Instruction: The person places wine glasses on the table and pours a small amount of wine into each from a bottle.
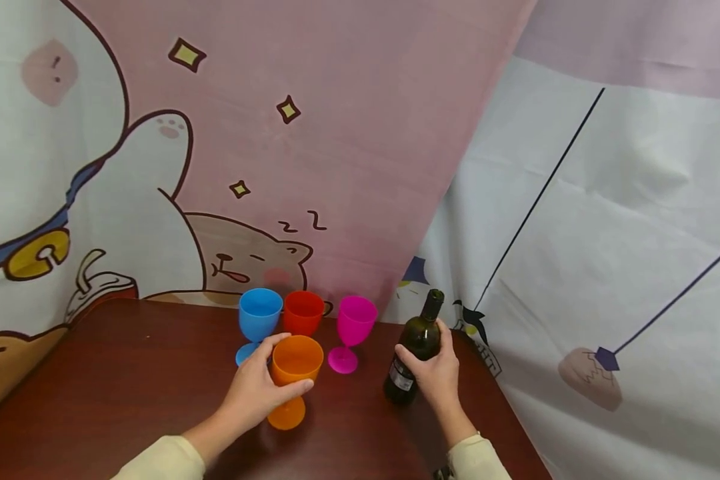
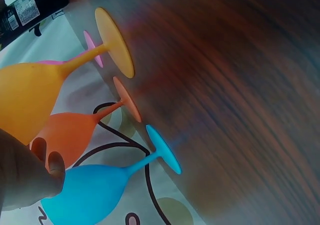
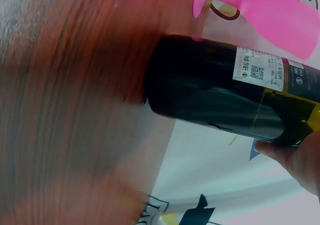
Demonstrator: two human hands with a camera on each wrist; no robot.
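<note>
Head: left hand (image 1: 253,383) grips orange goblet (image 1: 297,361), right hand (image 1: 441,375) bottle (image 1: 421,335)

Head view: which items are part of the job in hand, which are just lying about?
In the job:
- orange goblet, held by the left hand
- dark bottle, held by the right hand

Not held, probably bystanders:
- blue goblet
- red goblet
- pink goblet
- printed cloth backdrop

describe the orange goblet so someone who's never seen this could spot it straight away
Start at the brown table in front of the cartoon-printed cloth. Over it in the head view, the left hand holds the orange goblet by its bowl. Unlike the blue goblet, red goblet and pink goblet behind it, it is gripped in a hand.
</note>
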